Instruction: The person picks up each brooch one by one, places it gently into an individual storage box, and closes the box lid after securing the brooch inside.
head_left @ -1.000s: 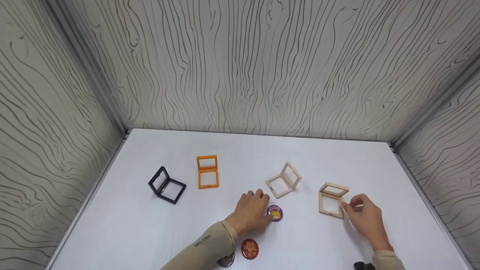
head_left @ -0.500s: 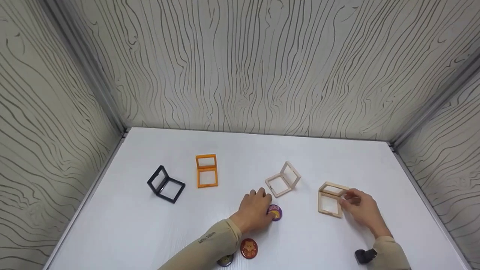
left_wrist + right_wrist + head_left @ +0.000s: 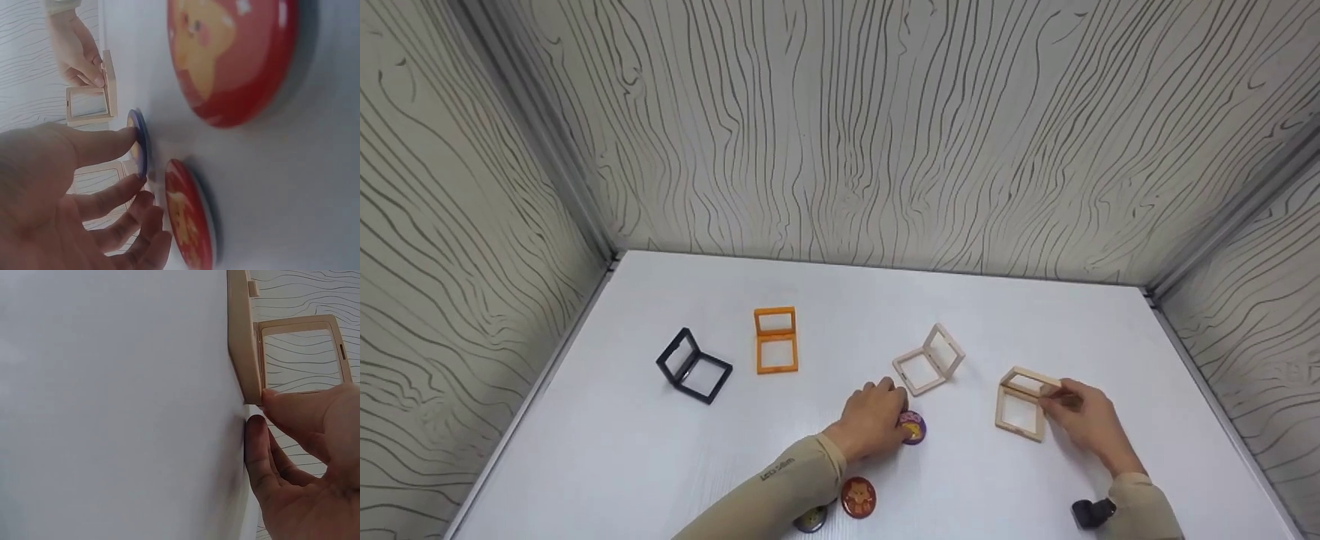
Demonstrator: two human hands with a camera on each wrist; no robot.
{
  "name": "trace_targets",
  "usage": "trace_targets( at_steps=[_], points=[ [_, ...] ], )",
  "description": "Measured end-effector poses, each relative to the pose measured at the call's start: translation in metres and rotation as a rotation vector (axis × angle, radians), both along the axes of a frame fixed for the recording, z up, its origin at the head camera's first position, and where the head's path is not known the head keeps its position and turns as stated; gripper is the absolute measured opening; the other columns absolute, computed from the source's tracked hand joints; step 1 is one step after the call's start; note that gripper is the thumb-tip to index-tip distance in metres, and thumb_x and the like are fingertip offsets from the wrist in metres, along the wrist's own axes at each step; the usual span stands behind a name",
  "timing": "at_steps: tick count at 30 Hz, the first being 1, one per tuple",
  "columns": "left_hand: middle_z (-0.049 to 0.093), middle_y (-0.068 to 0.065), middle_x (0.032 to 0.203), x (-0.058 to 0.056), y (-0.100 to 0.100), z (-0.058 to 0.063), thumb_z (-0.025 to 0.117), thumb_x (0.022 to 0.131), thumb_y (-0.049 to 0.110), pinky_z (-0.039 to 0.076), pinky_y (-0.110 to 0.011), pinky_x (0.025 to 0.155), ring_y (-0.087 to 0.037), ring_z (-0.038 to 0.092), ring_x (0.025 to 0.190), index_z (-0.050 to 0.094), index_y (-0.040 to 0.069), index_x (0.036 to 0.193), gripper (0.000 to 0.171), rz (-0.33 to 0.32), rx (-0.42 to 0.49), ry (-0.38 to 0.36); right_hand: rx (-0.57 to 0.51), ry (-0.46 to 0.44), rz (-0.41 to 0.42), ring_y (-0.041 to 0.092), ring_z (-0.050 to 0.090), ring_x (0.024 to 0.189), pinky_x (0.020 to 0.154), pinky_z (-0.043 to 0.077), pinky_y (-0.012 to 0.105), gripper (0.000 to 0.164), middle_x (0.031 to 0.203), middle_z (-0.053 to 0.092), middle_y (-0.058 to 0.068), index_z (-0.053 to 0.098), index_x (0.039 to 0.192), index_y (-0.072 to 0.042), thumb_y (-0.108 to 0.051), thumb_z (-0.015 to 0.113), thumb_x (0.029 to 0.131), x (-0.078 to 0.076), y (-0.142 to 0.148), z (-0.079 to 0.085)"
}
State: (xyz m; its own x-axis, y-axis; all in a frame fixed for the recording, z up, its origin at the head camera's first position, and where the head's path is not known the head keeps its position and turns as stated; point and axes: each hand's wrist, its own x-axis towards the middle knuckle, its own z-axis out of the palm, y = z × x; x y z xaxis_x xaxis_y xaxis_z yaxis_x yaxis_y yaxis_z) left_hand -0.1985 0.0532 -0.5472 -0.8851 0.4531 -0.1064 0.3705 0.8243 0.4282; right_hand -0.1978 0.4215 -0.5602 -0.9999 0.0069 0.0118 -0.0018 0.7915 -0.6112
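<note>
From where I stand, the work looks to be at an early stage. On the white table [image 3: 660, 465] there are four small hinged display frames: one black frame [image 3: 688, 369], one orange frame [image 3: 776, 337], one pale pink frame [image 3: 934, 363] and one tan frame [image 3: 1020, 431]. All four have their lids raised, and I see no badge inside any of them. The purple badge [image 3: 916, 432], with a bear picture, lies in front of the pale pink frame, and the left hand [image 3: 874, 420] pinches it between thumb and finger at its edges; whether it is lifted a little, I cannot tell. The right hand [image 3: 1087, 420] is at the side of the tan frame, and its thumb and finger seem to hold the edge of the lid near the hinge, but how firmly is not clear. Nearer to the person lie a red badge [image 3: 859, 497] and a dark-rimmed badge [image 3: 811, 519], the second partly hidden by the left sleeve [image 3: 769, 487]. The left wrist view shows two red badges, so at least one more must be waiting. In my judgement, the frames are prepared, while placing the badges and closing the lids are left.
</note>
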Motion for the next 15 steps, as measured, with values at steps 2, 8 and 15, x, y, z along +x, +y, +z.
trace_targets(
  at_steps=[2,8,15],
  points=[
    [0.062,0.001,0.098,-0.003,0.000,0.001,0.085,0.091,0.033,0.052,-0.032,0.079,-0.014,0.056,0.085,0.073,0.014,0.111,0.031,0.003,0.029,-0.045,-0.006,0.017,0.002,0.043,0.070,0.115,0.090,0.055,0.033,0.017,0.117,0.074,0.019,0.074,0.114,-0.004,-0.016,0.075,0.101,0.001,-0.001,-0.001],
    [0.061,0.007,0.088,-0.008,-0.004,0.004,0.088,0.089,0.030,0.049,-0.029,0.076,-0.010,0.055,0.081,0.071,0.015,0.105,0.028,0.012,0.143,-0.183,0.013,0.058,0.005,0.041,0.071,0.111,0.089,0.055,0.026,0.013,0.114,0.075,0.018,0.076,0.108,-0.004,-0.014,0.074,0.101,0.001,-0.003,-0.004],
    [0.067,0.007,0.088,-0.019,-0.012,0.004,0.084,0.093,0.019,0.053,-0.027,0.078,-0.007,0.059,0.080,0.075,0.013,0.103,0.015,-0.030,0.274,-0.297,-0.007,0.022,-0.003,0.040,0.071,0.114,0.090,0.053,0.024,0.019,0.118,0.074,0.018,0.075,0.115,-0.004,-0.019,0.071,0.104,0.005,-0.002,-0.003]
  ],
)
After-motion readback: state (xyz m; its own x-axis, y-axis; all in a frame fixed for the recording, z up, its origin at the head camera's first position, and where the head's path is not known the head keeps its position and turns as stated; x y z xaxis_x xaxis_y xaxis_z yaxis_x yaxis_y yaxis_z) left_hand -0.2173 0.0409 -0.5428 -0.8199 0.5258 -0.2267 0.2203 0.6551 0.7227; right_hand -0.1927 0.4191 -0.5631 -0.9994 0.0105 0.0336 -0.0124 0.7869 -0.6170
